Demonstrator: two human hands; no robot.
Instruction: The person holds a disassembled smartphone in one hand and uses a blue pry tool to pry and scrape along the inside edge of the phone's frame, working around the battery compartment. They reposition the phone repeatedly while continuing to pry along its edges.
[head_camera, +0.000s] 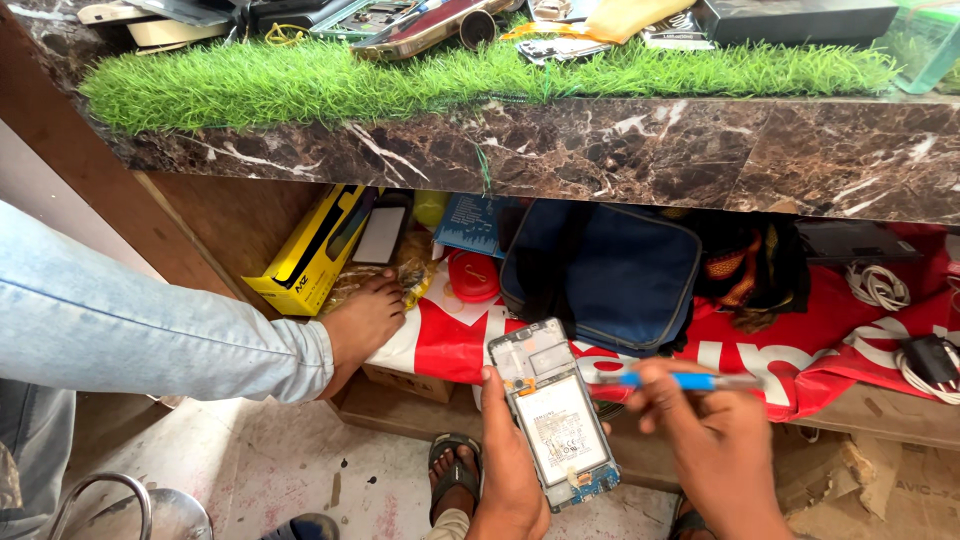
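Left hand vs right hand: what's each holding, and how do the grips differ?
The left hand grips an opened phone along its edge, its back cover off and the battery facing up; the right hand pinches a thin blue-handled tool. The phone is broad, flat and angled upward toward the shelf, while the tool is slim and lies nearly level, its tip pointing at the phone's upper part. Both hands are bare and held low in front of the shelf.

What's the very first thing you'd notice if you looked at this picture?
Probably the opened phone low in the middle, its back off and insides showing, held in the left hand, while the right hand points a blue tool at its top. Next, the bright green grass mat along the marble counter above. Under the counter, a red cloth and a blue bag stand out.
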